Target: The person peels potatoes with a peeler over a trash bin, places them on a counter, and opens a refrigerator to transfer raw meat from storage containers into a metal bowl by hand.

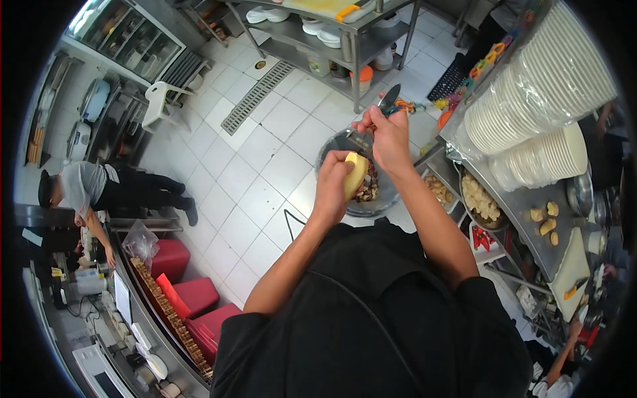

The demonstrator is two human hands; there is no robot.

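Observation:
My left hand [332,182] is closed around a pale yellow, peeled potato [356,176]. My right hand [390,136] grips a small knife [390,99], its dark blade pointing up and away from the potato, and a bit of teal handle shows by the thumb. Blade and potato are apart. Under both hands stands a round grey bin [375,211] with dark brown peelings [367,192] inside; my hands hide part of its rim.
Right of me, a steel counter [524,229] bears stacked white containers [537,79], a pan of pale chunks [479,199] and several potato pieces [547,227]. A steel table [358,60] stands ahead. At the left, another person [99,189] leans over a counter by red bins [192,292].

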